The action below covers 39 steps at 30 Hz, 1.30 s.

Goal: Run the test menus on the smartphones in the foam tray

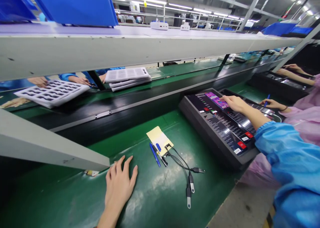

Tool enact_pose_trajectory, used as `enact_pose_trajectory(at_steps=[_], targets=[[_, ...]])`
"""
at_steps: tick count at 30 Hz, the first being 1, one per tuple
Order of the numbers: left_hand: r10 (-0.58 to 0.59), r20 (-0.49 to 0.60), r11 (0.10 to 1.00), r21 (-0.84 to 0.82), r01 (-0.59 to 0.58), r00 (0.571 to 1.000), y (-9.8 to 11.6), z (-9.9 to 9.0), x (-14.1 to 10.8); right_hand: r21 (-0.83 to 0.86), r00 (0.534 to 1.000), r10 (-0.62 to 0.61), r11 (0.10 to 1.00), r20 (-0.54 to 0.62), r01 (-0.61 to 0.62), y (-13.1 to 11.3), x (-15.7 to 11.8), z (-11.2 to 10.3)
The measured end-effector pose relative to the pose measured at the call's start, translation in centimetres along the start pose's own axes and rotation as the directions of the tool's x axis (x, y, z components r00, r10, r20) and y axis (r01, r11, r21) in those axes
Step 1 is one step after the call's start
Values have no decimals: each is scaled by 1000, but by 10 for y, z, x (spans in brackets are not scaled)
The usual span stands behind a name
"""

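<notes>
The lit screen (214,99) lies against the right hand (234,104), left hand (120,181) apart.

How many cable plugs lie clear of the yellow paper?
3, all on the green bench: the upper plug, the middle plug below it, the lowest plug nearest the camera.

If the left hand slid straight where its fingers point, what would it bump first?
The left hand would probably meet the long black strip behind the shiny green tabletop, though depth is unclear.
</notes>
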<state>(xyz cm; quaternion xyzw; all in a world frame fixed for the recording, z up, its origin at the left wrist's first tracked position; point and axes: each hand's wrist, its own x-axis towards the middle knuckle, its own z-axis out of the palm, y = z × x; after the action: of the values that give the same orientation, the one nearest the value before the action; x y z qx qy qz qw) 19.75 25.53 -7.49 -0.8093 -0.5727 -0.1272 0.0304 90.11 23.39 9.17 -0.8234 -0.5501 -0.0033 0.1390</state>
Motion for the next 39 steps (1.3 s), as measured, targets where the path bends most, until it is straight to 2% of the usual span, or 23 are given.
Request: enact_pose_trajectory(at_steps=[3, 6, 12, 16, 21, 26, 30, 39], targets=[[-6, 1, 1000, 2, 6, 1000, 1, -1, 0, 27, 1000, -1, 1000, -26, 1, -16, 17, 11], [-14, 4, 1000, -3, 14, 1000, 1, -1, 1, 67, 998, -40, 997, -43, 43, -29, 22, 7], [-18, 10, 1000, -6, 18, 1000, 0, 0, 1, 150, 984, -179, 973, -4, 177, -42, -9, -13], [-18, 12, 1000, 6, 17, 1000, 1, -1, 1, 166, 974, -226, 961, 16, 221, -49, -29, -15], [-16, 15, 1000, 5, 16, 1000, 1, -2, 2, 175, 970, -241, 956, 19, 234, -55, -35, -10], [-24, 25, 1000, 5, 24, 999, 1, -2, 2, 170, 967, -253, 954, 16, 247, -59, -25, -3], [-25, 30, 1000, 9, 25, 999, 2, -4, 1, 161, 961, -270, 952, 58, 258, -62, -20, 1], [-30, 43, 1000, -2, 30, 999, 5, -8, 3, 140, 967, -234, 965, 96, 220, -60, -32, -8]])
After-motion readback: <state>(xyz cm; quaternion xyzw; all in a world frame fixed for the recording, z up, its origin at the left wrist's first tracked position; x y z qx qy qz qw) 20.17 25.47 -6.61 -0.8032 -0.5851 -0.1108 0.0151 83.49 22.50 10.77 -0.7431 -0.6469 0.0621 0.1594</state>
